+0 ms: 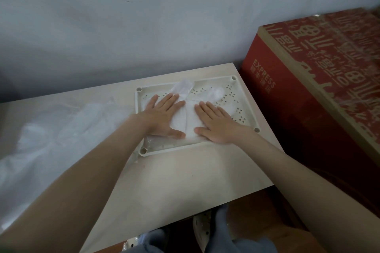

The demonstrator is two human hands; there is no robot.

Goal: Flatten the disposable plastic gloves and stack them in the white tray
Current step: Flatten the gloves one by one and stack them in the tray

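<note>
A white perforated tray [242,109] lies at the table's far right corner. Inside it is a stack of clear plastic gloves [189,118], their finger ends reaching the tray's far rim. My left hand [164,116] lies flat, fingers straight, pressing the left half of the stack. Beside it, my right hand [216,122] presses the right half in the same flat way. On the left of the table spreads a loose heap of crumpled clear gloves [57,129].
The pale wooden table [185,178] ends just right of the tray. A big red cardboard box [320,80] stands close to that edge. A grey wall runs behind the table. Below the front edge are my legs and shoes.
</note>
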